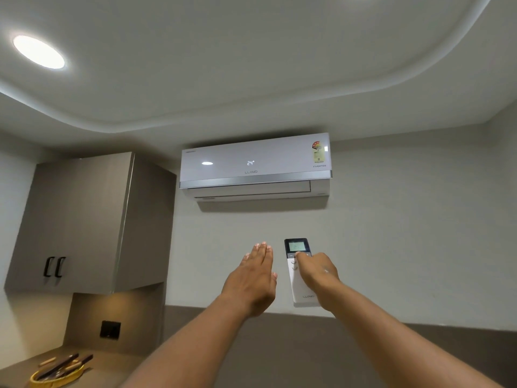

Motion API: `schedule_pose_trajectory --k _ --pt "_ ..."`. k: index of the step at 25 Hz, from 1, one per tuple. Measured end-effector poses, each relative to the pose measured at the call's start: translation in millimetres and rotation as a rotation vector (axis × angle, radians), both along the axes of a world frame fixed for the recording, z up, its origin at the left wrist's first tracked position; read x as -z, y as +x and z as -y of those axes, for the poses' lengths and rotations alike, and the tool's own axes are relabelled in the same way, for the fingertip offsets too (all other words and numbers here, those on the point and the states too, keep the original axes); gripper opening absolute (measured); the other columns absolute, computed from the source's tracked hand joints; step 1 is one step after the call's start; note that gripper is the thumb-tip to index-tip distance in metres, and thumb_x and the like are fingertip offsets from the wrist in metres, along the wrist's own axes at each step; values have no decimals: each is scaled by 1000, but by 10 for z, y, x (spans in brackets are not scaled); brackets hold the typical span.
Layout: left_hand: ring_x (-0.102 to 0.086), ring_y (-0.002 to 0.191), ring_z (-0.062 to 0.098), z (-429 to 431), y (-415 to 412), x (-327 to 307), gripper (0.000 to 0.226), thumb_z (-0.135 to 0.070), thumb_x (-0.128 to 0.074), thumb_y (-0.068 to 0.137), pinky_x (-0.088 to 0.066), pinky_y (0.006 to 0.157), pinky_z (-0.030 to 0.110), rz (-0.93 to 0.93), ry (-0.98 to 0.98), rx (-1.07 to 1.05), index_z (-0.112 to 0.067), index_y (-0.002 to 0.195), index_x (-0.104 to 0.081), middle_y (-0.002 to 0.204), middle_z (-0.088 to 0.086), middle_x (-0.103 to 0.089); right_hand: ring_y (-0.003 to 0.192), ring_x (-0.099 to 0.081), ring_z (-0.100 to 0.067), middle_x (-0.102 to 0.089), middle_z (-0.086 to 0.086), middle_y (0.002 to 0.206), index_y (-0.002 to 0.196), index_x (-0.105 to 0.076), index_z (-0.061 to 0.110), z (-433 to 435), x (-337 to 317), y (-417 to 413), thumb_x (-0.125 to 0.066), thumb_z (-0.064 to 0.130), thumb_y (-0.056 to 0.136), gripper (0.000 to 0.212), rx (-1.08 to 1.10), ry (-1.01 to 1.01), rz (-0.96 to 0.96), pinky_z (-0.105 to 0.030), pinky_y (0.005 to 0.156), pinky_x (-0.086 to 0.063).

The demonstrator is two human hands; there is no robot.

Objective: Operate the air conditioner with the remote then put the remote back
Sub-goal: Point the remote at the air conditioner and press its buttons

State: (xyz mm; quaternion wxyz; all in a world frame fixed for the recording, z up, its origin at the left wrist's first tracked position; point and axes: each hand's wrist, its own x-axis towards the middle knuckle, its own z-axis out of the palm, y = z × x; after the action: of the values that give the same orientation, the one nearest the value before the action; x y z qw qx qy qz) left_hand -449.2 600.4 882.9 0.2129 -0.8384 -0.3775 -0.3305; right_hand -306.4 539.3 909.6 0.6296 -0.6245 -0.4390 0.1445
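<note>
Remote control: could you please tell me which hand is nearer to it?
Right. The right hand holds the remote control; the left hand, open and flat, is beside it, apart.

You have one view only, from the wide-angle camera on your head. It is tilted upward, taking in much of the ceiling (251, 65) and facing the wall (405, 219) with the AC unit (256, 166) mounted high, just right of centre. Both forearms reach in from the bottom edge, so the hands sit near the lens, below the unit. At far lower left a corner of the worktop (106, 371) shows. Straight lines bow toward the edges.
</note>
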Motion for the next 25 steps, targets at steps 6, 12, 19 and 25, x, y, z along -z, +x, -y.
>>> schedule_pose_trajectory --k 6,12,19,25 --pt "8 147 16 -17 6 -1 62 -36 -20 101 3 115 30 3 -1 4 -12 153 5 162 5 8 73 -62 -30 -66 -11 87 100 -63 9 20 21 63 -49 28 86 27 7 12 -24 -30 64 -50" --pt "8 147 16 -7 1 12 63 -37 -19 100 5 113 29 -13 10 5 -12 152 5 162 5 8 66 -59 -26 -64 -7 78 94 -64 11 69 37 80 -51 29 88 24 7 17 -12 -26 55 -44" --pt "7 147 17 16 -72 15 64 -38 -21 100 5 112 28 -7 11 8 -12 153 4 162 5 8 65 -59 -28 -63 -9 77 83 -59 11 155 25 26 -49 23 85 16 1 7 -13 -27 58 -45" --pt "7 148 16 60 -120 -1 64 -38 -21 100 3 114 29 6 12 10 -12 153 3 162 5 7 63 -57 -25 -62 -9 76 83 -59 10 218 1 -52 -45 26 87 22 9 12 9 -27 54 -42"
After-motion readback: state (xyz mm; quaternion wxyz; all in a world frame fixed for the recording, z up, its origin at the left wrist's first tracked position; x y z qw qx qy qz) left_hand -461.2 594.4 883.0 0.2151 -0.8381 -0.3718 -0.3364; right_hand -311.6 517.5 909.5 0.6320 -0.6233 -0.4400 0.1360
